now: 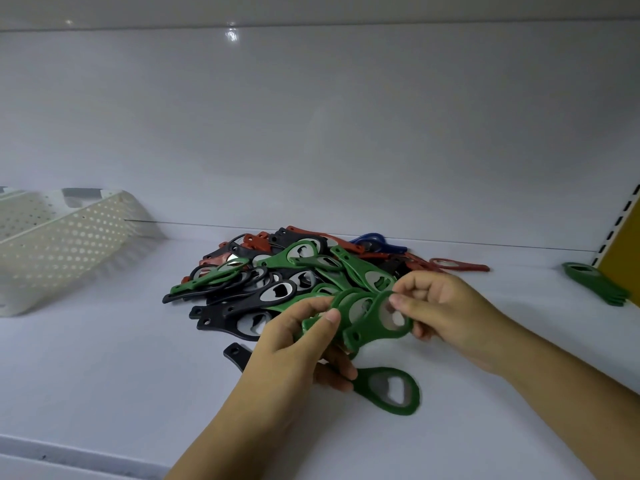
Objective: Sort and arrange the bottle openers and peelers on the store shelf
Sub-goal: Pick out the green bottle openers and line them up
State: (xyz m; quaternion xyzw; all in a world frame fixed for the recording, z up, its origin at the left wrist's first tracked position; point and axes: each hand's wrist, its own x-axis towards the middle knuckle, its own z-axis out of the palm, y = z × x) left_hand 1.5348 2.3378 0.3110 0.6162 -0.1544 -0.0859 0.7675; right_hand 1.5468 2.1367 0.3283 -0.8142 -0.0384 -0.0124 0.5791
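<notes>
A heap of green, black, red and blue bottle openers (277,271) lies on the white shelf (104,375). My left hand (298,351) grips a bunch of green openers (346,306) just in front of the heap; one green opener (391,389) sticks out below its fingers. My right hand (446,306) pinches the ring end of another green opener (377,323) beside that bunch. A black opener's tail (237,355) shows from under my left hand.
A white perforated basket (59,244) stands tilted at the left against the back wall. A small stack of green openers (595,282) lies at the far right by a yellow panel (623,251). The shelf's front edge (86,455) runs along the bottom left.
</notes>
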